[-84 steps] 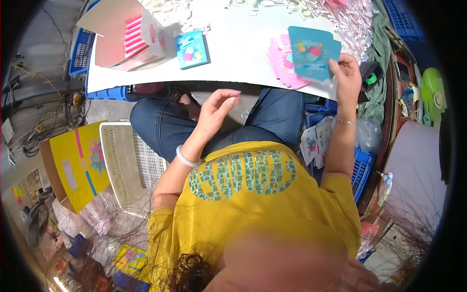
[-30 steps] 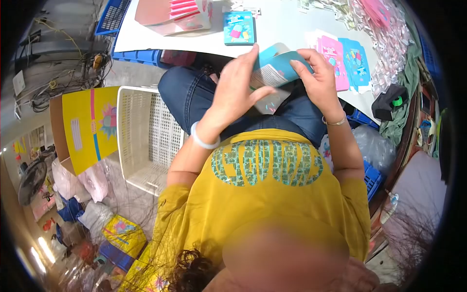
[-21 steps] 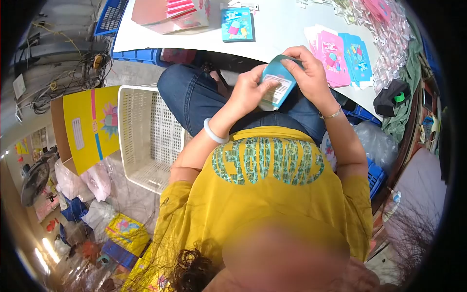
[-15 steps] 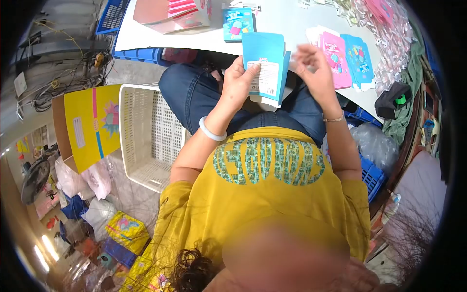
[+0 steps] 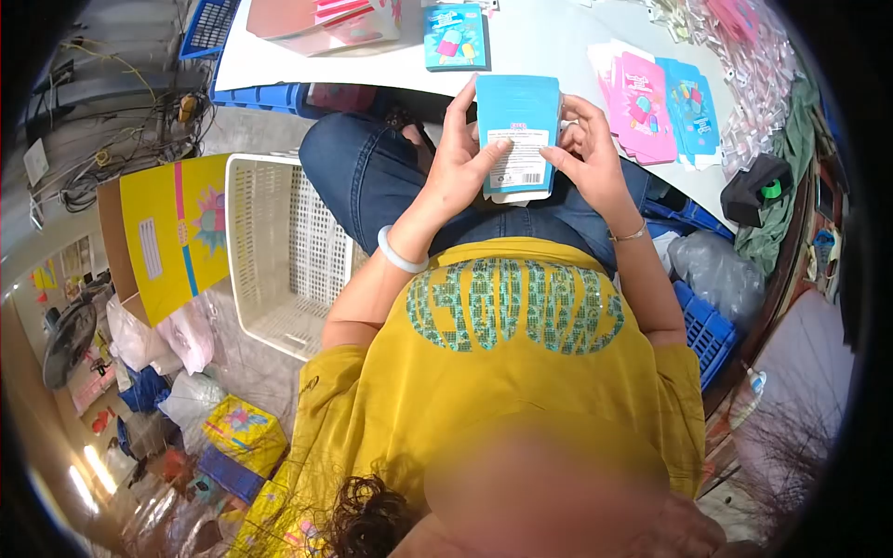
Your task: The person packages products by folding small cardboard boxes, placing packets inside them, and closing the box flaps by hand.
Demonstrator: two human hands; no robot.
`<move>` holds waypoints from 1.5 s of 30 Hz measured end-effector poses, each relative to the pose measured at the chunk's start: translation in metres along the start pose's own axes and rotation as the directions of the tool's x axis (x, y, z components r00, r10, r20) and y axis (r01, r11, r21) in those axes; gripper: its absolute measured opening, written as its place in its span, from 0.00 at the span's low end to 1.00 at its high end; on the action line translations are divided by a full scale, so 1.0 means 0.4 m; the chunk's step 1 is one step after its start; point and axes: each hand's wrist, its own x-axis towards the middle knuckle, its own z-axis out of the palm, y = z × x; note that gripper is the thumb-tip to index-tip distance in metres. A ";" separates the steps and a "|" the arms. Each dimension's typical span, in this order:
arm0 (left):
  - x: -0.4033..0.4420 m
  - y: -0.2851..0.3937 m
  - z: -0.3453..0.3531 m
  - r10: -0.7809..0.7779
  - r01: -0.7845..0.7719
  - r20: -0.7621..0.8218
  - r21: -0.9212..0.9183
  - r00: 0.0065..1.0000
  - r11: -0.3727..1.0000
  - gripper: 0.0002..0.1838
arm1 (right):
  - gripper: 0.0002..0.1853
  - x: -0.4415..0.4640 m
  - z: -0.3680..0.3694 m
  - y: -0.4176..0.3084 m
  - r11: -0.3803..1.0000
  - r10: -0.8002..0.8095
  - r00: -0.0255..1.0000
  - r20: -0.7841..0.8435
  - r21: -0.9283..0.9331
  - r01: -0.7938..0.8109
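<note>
Between my two hands, above my lap, is a blue carton (image 5: 517,116), its back with the white label and barcode facing up. My left hand (image 5: 458,166) grips its left side, the thumb lying on the label. On the right side my right hand (image 5: 592,158) holds the carton's edge, thumb in front, the other fingers bent behind. Past the carton, on the white table (image 5: 549,37), lies a closed blue box (image 5: 455,37) with an ice-pop print. Pink flat cartons (image 5: 642,107) and blue flat cartons (image 5: 689,107) lie fanned out at the right.
An open box (image 5: 321,33) with pink packs stands at the table's left. Small white pieces (image 5: 744,84) are heaped at the far right beside a black object (image 5: 755,191). A white basket (image 5: 288,251) and a yellow box (image 5: 167,237) are on the floor at left.
The blue carton came from the right side of the table to above my lap and was bent and opened out. My right hand, off it half a second ago, is back on its right edge.
</note>
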 end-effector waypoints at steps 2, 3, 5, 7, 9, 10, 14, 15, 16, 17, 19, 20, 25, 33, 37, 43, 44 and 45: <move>-0.015 0.004 -0.001 -0.046 0.047 0.049 -0.025 0.998 0.999 0.39 | 0.36 -0.012 -0.012 0.000 1.000 -0.027 0.999 0.040 -0.005 0.027; -0.020 0.005 -0.003 -0.067 0.069 0.073 -0.036 0.995 0.997 0.39 | 0.36 -0.017 -0.014 -0.005 0.999 -0.038 0.999 0.028 0.004 0.038; -0.030 -0.003 -0.009 -0.079 0.087 0.105 -0.074 0.991 0.994 0.37 | 0.35 -0.025 -0.016 -0.013 0.998 -0.061 0.998 0.007 0.022 0.061; -0.040 -0.011 -0.013 -0.097 0.110 0.125 -0.107 0.987 0.988 0.36 | 0.31 -0.027 -0.031 0.004 0.999 -0.010 0.996 0.085 0.052 0.005; -0.048 -0.015 -0.011 -0.121 0.140 0.136 -0.140 0.983 0.980 0.34 | 0.27 -0.030 -0.041 0.012 0.998 0.027 0.989 0.148 0.051 -0.035; -0.052 -0.019 -0.010 -0.129 0.151 0.143 -0.154 0.981 0.977 0.33 | 0.24 -0.030 -0.050 0.015 0.998 0.010 0.988 0.151 0.059 -0.019; -0.072 -0.034 -0.012 -0.132 0.160 0.146 -0.195 0.980 0.968 0.28 | 0.14 -0.040 -0.062 0.022 0.989 0.004 0.985 0.175 0.147 -0.030; -0.073 -0.037 -0.012 -0.122 0.150 0.142 -0.203 0.982 0.968 0.27 | 0.12 -0.041 -0.063 0.021 0.982 0.013 0.983 0.183 0.181 -0.047; -0.075 -0.043 -0.011 -0.115 0.140 0.122 -0.215 0.986 0.967 0.26 | 0.10 -0.042 -0.061 0.021 0.987 -0.022 0.986 0.164 0.160 -0.005; -0.078 -0.051 -0.008 -0.109 0.130 0.103 -0.227 0.989 0.965 0.25 | 0.08 -0.041 -0.054 0.023 0.990 -0.056 0.988 0.144 0.139 0.036; -0.079 -0.053 -0.002 -0.084 0.100 0.084 -0.216 0.993 0.971 0.23 | 0.06 -0.036 -0.048 0.028 0.988 -0.114 0.987 0.115 0.115 0.100; -0.076 -0.052 0.002 -0.064 0.079 0.084 -0.195 0.994 0.978 0.22 | 0.06 -0.029 -0.048 0.032 0.986 -0.135 0.985 0.104 0.111 0.124; -0.060 -0.031 0.018 -0.037 0.051 0.106 -0.126 0.994 0.991 0.20 | 0.11 0.004 0.001 -0.016 0.997 -0.071 0.997 -0.022 0.012 0.072; -0.028 0.004 0.020 -0.113 0.118 0.080 -0.062 0.990 0.991 0.15 | 0.18 0.031 0.035 -0.083 0.939 0.325 0.933 -0.157 0.170 -0.298; -0.032 -0.002 0.012 -0.142 0.152 0.172 -0.045 0.975 0.987 0.23 | 0.17 0.043 -0.010 -0.060 0.931 0.346 0.938 -0.018 0.133 -0.341; -0.036 0.024 0.027 -0.080 0.090 0.116 -0.089 0.990 0.992 0.32 | 0.13 0.059 -0.021 -0.078 0.916 0.392 0.913 0.109 -0.132 -0.378; -0.038 0.019 0.023 -0.068 0.075 0.121 -0.054 0.990 0.996 0.34 | 0.12 0.060 -0.020 -0.079 0.906 0.415 0.901 0.128 -0.151 -0.396; -0.040 0.013 0.020 -0.056 0.059 0.126 -0.020 0.991 0.998 0.35 | 0.12 0.062 -0.019 -0.082 0.895 0.438 0.887 0.147 -0.169 -0.414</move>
